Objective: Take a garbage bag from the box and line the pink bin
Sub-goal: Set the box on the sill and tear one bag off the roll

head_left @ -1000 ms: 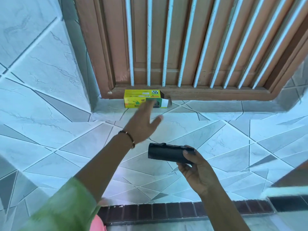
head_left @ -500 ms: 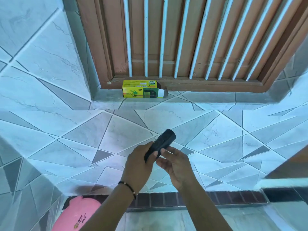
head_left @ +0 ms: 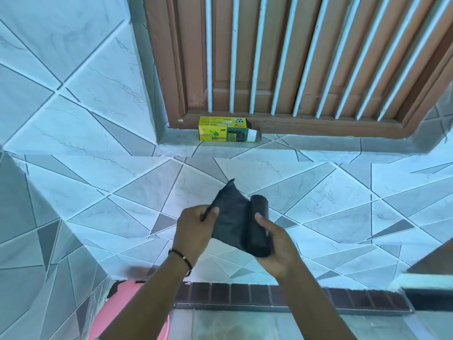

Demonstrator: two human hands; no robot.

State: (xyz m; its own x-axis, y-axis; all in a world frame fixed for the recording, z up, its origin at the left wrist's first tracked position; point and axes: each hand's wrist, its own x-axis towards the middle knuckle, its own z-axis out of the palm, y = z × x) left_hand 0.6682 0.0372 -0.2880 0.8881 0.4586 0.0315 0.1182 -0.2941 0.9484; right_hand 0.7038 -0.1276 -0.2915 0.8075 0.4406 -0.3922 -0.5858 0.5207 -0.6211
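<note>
You hold the black garbage bag roll (head_left: 255, 227) in front of the tiled wall (head_left: 73, 119), between both hands. Your right hand (head_left: 274, 244) is curled around the lower part of the roll, thumb pressed on its front; the other fingers are hidden behind the plastic. Your left hand (head_left: 193, 229) pinches the loose leading edge of the unrolled bag between thumb and fingers, the sheet stretched between the two hands with one corner sticking up. How far the sheet is unrolled behind your left fingers cannot be made out. The yellow and green box (head_left: 226, 130) lies on its side on the sill (head_left: 318, 143), against the brown wooden frame with white bars (head_left: 282, 57), its right end flap open; its small print is too small to read. The pink bin (head_left: 122, 312) sits at the bottom edge below your left forearm, partly covered by it and cut off by the picture, so its inside cannot be seen.
</note>
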